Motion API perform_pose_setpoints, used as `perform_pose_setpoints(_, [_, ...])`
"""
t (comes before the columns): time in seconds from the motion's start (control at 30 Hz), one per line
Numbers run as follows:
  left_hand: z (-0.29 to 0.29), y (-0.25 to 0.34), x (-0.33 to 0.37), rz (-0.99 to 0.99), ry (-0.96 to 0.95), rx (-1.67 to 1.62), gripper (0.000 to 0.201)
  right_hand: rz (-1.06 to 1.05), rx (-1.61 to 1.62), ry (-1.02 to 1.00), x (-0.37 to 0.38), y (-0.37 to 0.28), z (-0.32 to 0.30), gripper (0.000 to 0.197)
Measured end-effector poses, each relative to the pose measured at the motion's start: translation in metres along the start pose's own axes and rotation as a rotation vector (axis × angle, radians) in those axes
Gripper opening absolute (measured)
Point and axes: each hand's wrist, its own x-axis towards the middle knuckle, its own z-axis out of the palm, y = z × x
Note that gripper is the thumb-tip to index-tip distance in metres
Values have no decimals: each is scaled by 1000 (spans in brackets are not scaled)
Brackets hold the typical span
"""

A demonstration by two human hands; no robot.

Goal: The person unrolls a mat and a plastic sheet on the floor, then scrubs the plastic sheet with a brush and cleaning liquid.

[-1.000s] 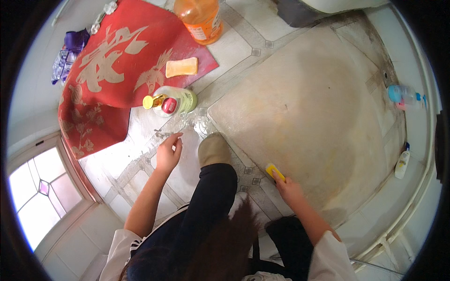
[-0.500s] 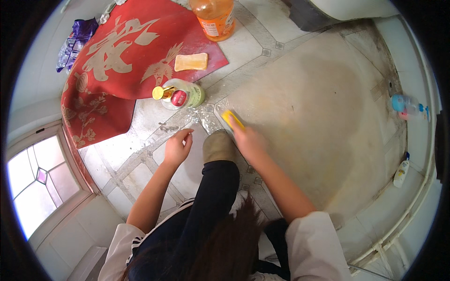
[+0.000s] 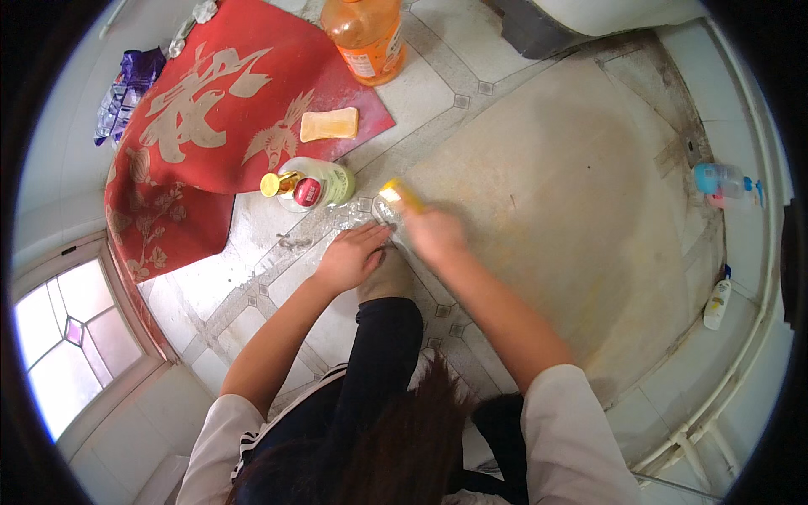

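Observation:
My right hand (image 3: 435, 236), a little blurred, is closed round what looks like a yellow scrub brush (image 3: 401, 195), tilted over the wet floor tiles. Close beside it, my left hand (image 3: 350, 257) lies with fingers stretched out and empty, over the toe of my beige footwear (image 3: 389, 278). Its fingertips reach toward a wet, foamy patch (image 3: 385, 212) just below the brush. A clear bottle of pale green liquid with a gold pump top (image 3: 330, 184) lies ahead of the left hand. Beyond it, a pale orange bar (image 3: 329, 124) rests on the red mat (image 3: 202, 109).
An orange bottle (image 3: 364, 50) stands at the mat's far edge. Crumpled purple packaging (image 3: 128, 93) is at the far left. A clear bottle with a blue top (image 3: 724, 180) and a white bottle (image 3: 717, 303) lie along the right wall. White pipes (image 3: 707, 425) run there too.
My left hand has moved forward and right onto the toe of my footwear, its fingers now stretched out. The brush has shifted slightly left and forward, and the whole view has moved slightly.

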Motion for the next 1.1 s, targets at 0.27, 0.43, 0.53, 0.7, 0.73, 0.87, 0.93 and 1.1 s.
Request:
perform_pose_setpoints(0.27, [2,7,13,26,-123,234,38,367,121,204,41,120,-80,25])
perform_pose_setpoints(0.43, [4,14,24,-65,-156,161,40,391,168,243,28,112,-71,32])
perform_pose_setpoints(0.53, [-6,19,25,-148,-175,182,40,358,152,26,6,25,-22,49])
perform_pose_setpoints(0.7, [-8,21,34,-181,-202,169,33,138,75,63,34,77,-63,34])
perform_pose_setpoints(0.73, [-10,31,48,-185,-243,157,31,121,4,240,49,126,-69,41])
perform_pose_setpoints(0.87, [-4,31,46,-97,-38,206,29,387,92,413,69,176,-120,35])
perform_pose_setpoints(0.93, [-6,35,51,-271,-235,244,27,377,67,356,65,166,-108,22])
perform_pose_setpoints(1.1, [-10,44,65,-383,-290,259,25,78,12,105,54,93,-56,57])
